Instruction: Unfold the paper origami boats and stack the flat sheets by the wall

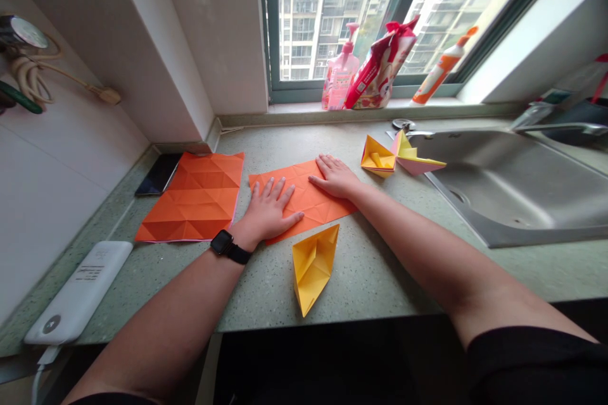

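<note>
Both left hand (pixel 270 212) and right hand (pixel 338 178) lie flat, gripping nothing, on creased orange paper (pixel 308 197). Yellow folded paper (pixel 317 262) sits nearer.

Middle orange sheet (pixel 304 188) and left orange sheet (pixel 204 193): matt paper, creased all over. Yellow folded boat (pixel 317 262): crisp paper, slight sheen. Countertop (pixel 375 272): speckled, smooth, stone-like. Sink (pixel 536 180): satiny metal. Phone (pixel 158 174): glossy face. Power bank (pixel 78 297): smooth plastic. Pouch (pixel 384 69): shiny film. Sleeve (pixel 532 364): looks like matt cloth, too shadowed to be sure.

no text readable; marks on white power bank (pixel 80 293), pink bottle (pixel 340 81), red bag (pixel 384 69) too blurred.
</note>
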A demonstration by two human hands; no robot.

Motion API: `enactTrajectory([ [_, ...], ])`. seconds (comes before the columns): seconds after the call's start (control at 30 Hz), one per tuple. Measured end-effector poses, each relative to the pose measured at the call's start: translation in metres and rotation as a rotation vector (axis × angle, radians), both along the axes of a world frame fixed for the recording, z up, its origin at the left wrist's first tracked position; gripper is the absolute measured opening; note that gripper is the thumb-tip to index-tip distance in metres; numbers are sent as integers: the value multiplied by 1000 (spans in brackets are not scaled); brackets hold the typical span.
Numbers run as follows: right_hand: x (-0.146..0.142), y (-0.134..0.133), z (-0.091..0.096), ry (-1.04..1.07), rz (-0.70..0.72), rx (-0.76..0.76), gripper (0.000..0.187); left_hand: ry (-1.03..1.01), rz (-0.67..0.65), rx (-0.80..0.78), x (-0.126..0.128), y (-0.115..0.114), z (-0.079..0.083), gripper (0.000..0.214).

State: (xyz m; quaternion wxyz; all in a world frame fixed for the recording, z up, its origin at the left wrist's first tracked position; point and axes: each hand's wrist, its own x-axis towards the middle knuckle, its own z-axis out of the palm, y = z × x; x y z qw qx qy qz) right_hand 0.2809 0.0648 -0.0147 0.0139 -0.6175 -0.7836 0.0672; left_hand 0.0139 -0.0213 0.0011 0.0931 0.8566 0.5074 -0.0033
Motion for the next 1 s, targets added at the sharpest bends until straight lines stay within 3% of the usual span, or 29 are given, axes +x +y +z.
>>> enactTrajectory([
  [0.27, 11, 7, 2, -22, -71, -3, 92, 7, 10, 12, 0, 0, 0, 86],
  [0.43, 3, 8, 10, -51, -277, 39, 88, -2, 37, 17, 1, 1, -1, 88],
  [0.5, -12, 4, 12, -26, -186, 112, 86, -3, 40, 13, 2, 1, -1, 90],
  [0.57, -33, -4, 11, 44, 61, 158, 83, -8, 40, 16, 2, 1, -1, 89],
  [0.63, -53, -13, 5, 131, 325, 91, 78, -22, 39, 26, 3, 1, -2, 89],
  [0.7, -65, -22, -2, 163, 432, 47, 76, -36, 44, 35, 3, 1, -3, 90],
  [0.8, -63, -25, -7, 121, 327, 56, 78, -32, 53, 28, 3, 1, -4, 95],
  [1.0, -16, -7, 2, -10, 57, 39, 81, -6, 94, 25, 2, -1, -2, 101],
])
